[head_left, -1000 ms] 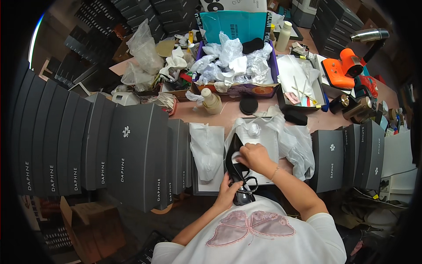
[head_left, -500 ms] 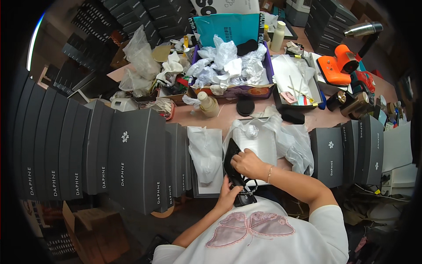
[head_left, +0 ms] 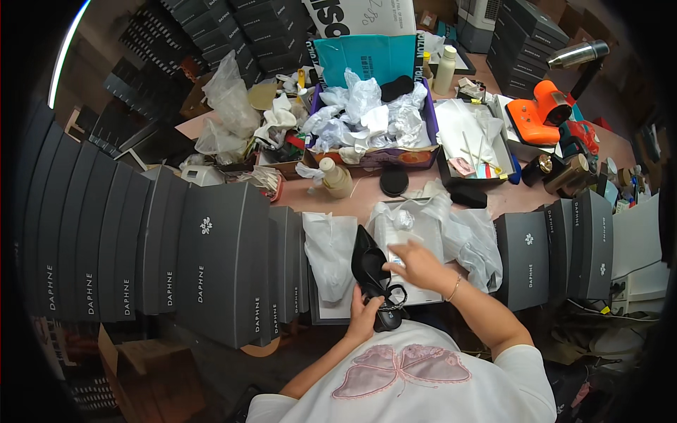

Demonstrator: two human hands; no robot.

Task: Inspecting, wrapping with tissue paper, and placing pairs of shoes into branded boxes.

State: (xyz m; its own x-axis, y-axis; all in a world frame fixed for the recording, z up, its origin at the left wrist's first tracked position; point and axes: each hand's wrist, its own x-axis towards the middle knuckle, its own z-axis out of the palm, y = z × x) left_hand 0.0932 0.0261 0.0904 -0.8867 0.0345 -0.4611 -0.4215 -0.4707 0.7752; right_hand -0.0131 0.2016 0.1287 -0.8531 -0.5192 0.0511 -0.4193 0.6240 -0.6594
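A black pointed shoe [head_left: 367, 262] with an ankle strap is tilted in front of my body, its toe pointing away from me. My left hand [head_left: 363, 316] is closed round its heel end. Just right of the shoe's opening, my right hand [head_left: 421, 268] has its fingers apart and holds nothing that I can see. Beneath my right hand lies an open shoebox [head_left: 438, 240] lined with white tissue paper [head_left: 474, 236], with a crumpled paper ball [head_left: 404, 219] at its far end. White paper [head_left: 330, 254] lies over a tray-like box part to the left.
Grey shoeboxes stand in rows at left [head_left: 220, 261] and right [head_left: 522, 257]. Farther back are a purple-edged box of crumpled paper [head_left: 367, 106], a cream bottle [head_left: 336, 180], a round black tin [head_left: 393, 182], a tray with papers [head_left: 465, 134] and an orange device [head_left: 539, 116].
My right hand has come off the shoe's front and moved right, its fingers opening. The shoe has turned, so its inside now shows; my left hand keeps hold of it.
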